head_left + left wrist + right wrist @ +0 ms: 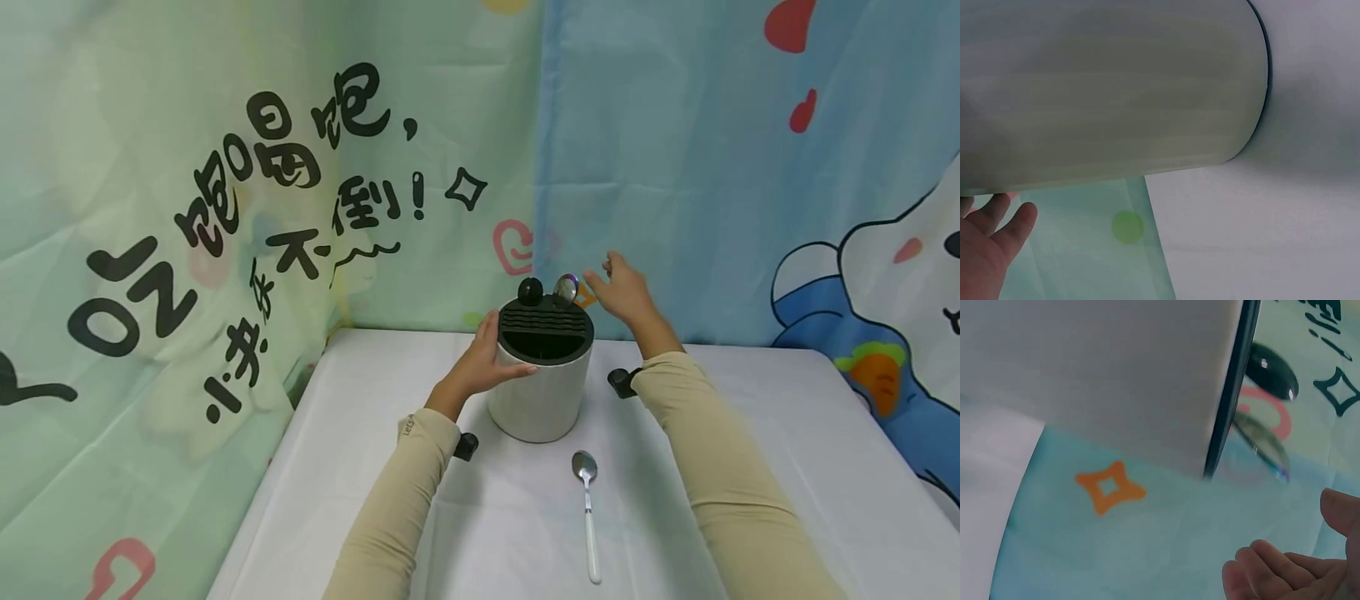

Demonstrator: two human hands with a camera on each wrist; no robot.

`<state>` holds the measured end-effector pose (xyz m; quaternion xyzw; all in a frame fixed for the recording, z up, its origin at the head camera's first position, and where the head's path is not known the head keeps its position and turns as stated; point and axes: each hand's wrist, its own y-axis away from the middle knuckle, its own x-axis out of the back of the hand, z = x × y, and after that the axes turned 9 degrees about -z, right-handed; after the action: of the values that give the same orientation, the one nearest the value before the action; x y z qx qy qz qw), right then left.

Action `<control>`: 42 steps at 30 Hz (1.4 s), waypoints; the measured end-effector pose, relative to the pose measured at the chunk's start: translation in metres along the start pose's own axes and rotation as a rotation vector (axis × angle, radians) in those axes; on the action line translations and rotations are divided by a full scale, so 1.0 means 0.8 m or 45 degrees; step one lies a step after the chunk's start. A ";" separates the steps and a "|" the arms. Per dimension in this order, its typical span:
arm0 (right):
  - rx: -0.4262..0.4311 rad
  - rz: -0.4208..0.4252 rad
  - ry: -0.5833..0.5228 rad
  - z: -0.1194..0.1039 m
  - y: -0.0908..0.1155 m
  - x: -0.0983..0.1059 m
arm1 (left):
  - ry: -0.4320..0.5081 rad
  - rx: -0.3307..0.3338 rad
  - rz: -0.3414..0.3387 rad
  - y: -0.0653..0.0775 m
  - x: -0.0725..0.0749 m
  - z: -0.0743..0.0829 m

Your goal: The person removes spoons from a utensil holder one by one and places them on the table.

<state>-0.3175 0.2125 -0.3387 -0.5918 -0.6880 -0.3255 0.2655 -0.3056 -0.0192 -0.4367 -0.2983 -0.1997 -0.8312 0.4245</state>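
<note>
One white cylindrical canister (pixel 538 404) with a black ridged lid (pixel 546 318), upright on a white cloth-covered table (pixel 498 542). Standing at the back of the lid: one glossy black rounded utensil head (pixel 530 292) and, to its right, one shiny metal spoon bowl (pixel 566 288), their lower parts hidden inside. One loose metal spoon with a white handle (pixel 590 533), on the cloth in front of the canister, bowl toward it, touched by neither hand. One left hand (pixel 486 358), spread wide against the canister's left side, thumb laid across the front below the rim. One right hand (pixel 624 292), fingers loosely bent, holding nothing, near the metal spoon bowl. Hazards, as judged: a sideways knock from the right hand could swing the metal bowl into its black neighbour; a hard push by the left, unopposed on the right, could slide or tip the canister. By view: the head camera alone shows the loose spoon and the lid's top; the left wrist alone shows the canister's dark base edge (pixel 1267 81) close up; the right wrist shows both utensil heads side-on, with a clear gap before the right hand.
</note>
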 end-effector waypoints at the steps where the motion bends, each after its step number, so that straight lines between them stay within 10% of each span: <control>1: 0.000 -0.017 0.000 -0.004 0.000 -0.003 | 0.000 0.001 0.000 0.000 0.000 0.000; 18: -0.021 0.003 0.003 -0.008 -0.008 -0.037 | -0.019 0.019 -0.009 0.003 -0.001 0.003; 42: 0.107 0.292 -0.124 -0.057 0.023 0.016 | -0.012 0.001 0.001 0.001 0.000 0.003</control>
<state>-0.3023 0.1877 -0.2971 -0.6699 -0.6410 -0.2349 0.2919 -0.3046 -0.0185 -0.4351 -0.3021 -0.2017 -0.8295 0.4241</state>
